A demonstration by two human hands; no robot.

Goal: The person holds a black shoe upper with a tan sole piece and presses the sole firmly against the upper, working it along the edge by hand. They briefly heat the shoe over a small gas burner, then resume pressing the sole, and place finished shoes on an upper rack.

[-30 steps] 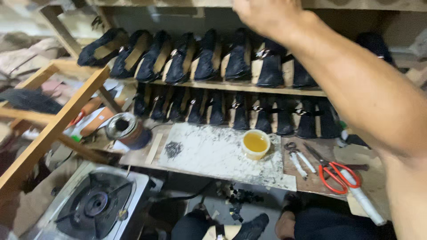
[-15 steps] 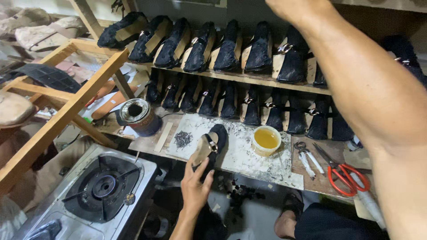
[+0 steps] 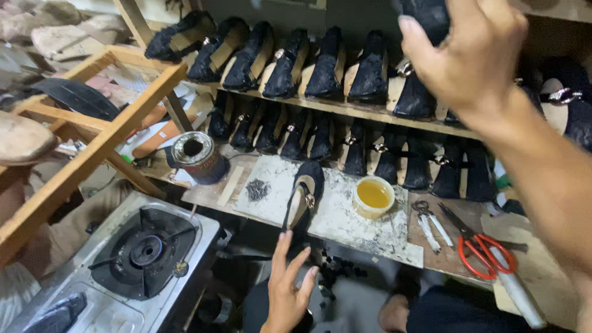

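Half a second back the left hand (image 3: 288, 290) was gripping the black shoe (image 3: 303, 200) over the stone slab (image 3: 345, 213); now that shoe lies on the slab by itself and the hand has dropped below the desk edge, fingers spread and holding nothing, its fingertips just short of the shoe's heel. Up top, the right hand (image 3: 472, 52) has closed around another black shoe (image 3: 425, 15) in front of the upper shelf (image 3: 345, 110), fingers curled over it.

Just right of the shoe on the slab stands a small tub of yellow glue (image 3: 373, 196); to its left lies a little heap of dark tacks (image 3: 257, 189) and a flat wooden stick (image 3: 230, 185). Farther left sits an open tin can (image 3: 196, 156). On the desk's right part lie pliers (image 3: 428, 219) and red-handled scissors (image 3: 478, 243). Rows of black shoes (image 3: 290, 61) fill both shelves. A gas stove (image 3: 145, 250) stands low at the left, beside a wooden frame (image 3: 92, 148).
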